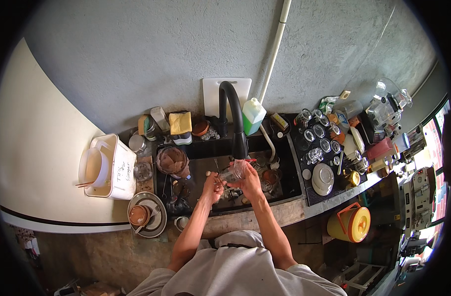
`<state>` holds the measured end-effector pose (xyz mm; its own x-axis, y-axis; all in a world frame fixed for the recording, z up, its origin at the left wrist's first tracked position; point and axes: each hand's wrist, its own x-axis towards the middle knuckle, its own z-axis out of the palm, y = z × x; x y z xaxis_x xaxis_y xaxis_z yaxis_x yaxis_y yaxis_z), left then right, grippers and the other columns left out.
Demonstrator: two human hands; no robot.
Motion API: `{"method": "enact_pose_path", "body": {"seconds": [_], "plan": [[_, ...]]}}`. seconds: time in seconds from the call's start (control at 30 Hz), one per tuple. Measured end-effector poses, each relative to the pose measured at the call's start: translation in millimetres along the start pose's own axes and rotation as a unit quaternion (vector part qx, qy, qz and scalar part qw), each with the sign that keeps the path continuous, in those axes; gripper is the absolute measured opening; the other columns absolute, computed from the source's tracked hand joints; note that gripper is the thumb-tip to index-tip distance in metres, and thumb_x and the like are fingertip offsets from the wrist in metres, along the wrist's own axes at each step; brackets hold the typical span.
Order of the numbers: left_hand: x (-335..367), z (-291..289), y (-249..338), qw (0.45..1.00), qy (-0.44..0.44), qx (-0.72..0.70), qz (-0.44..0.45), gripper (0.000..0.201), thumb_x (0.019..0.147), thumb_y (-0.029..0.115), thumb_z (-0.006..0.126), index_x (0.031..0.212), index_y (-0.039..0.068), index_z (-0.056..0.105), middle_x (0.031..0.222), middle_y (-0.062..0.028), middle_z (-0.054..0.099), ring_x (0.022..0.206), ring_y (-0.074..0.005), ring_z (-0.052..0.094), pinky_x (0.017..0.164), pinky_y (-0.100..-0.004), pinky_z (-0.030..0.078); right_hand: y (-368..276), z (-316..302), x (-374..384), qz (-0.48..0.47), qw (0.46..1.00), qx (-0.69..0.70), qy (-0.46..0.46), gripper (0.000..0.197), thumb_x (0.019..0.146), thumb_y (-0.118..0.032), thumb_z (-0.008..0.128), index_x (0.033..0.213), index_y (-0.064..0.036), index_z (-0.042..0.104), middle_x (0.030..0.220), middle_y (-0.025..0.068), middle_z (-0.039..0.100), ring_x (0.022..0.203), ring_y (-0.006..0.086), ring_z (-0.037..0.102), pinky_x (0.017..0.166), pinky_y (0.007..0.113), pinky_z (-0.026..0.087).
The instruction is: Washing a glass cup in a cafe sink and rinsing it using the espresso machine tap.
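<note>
Under the black faucet (240,143), my right hand (248,181) is wrapped round a clear ribbed glass (239,169), tilted over the black sink (293,170). Close beside it on the left, my left hand (213,187) has its fingers curled together near the glass's other end. Whatever it pinches is too small to make out. Inside the sink, a brownish translucent bowl (170,162) sits at the left. Several dishes and glasses lie below and around my hands, partly hidden by them.
A jug of green liquid (253,117) and a white cutting board (210,91) stand behind the sink. Upturned glasses (325,145) and white bowls (323,178) crowd the right counter. At left are a white bin (125,172) and metal plates (159,228); a yellow cooler (351,224) stands lower right.
</note>
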<state>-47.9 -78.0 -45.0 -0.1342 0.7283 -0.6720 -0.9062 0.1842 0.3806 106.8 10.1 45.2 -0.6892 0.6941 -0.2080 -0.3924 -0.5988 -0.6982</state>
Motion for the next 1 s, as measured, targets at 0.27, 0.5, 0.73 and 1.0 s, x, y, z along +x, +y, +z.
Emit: {"method": "enact_pose_path", "body": {"seconds": [0.27,0.5,0.73,1.0], "plan": [[-7,15,4,0.997,0.036,-0.01,0.069,0.029,0.092,0.036,0.069,0.086,0.01,0.059,0.067,-0.0103,0.062,0.04,-0.0081,0.04,0.035,-0.0221,0.025,-2,11,-7,-0.018,0.999,-0.031,0.013,0.032,0.108,-0.019,0.048,0.134,-0.0029,0.054,0.129,0.0116,0.065,0.11,0.0247,0.069,0.073,0.048,0.067],[-2,50,18,0.91,0.071,0.2,0.355,0.051,0.087,0.025,0.084,0.127,0.002,0.061,0.085,-0.0082,0.071,0.071,-0.0077,0.064,0.063,-0.0231,0.05,-1,-29,-18,0.077,0.981,-0.137,0.117,0.044,0.099,-0.045,0.063,0.123,-0.0081,0.062,0.109,0.0063,0.069,0.1,0.023,0.071,0.071,0.043,0.065],[-11,102,1,0.86,-0.125,0.355,0.344,0.052,0.084,0.014,0.085,0.126,0.002,0.056,0.101,-0.0043,0.07,0.09,-0.0123,0.068,0.081,-0.0295,0.056,68,-69,-14,0.253,0.9,0.345,0.081,0.049,0.102,-0.054,0.052,0.112,-0.007,0.061,0.105,0.0075,0.068,0.093,0.0252,0.069,0.069,0.033,0.061],[-2,105,-37,0.93,0.069,0.207,0.297,0.027,0.087,0.027,0.082,0.077,0.006,0.068,0.071,-0.0012,0.068,0.061,-0.0092,0.06,0.056,-0.0284,0.048,44,-15,-17,-0.235,0.858,-0.288,0.354,0.028,0.104,-0.027,0.057,0.104,0.0008,0.059,0.095,0.0125,0.063,0.088,0.0214,0.062,0.071,0.036,0.052]]}}
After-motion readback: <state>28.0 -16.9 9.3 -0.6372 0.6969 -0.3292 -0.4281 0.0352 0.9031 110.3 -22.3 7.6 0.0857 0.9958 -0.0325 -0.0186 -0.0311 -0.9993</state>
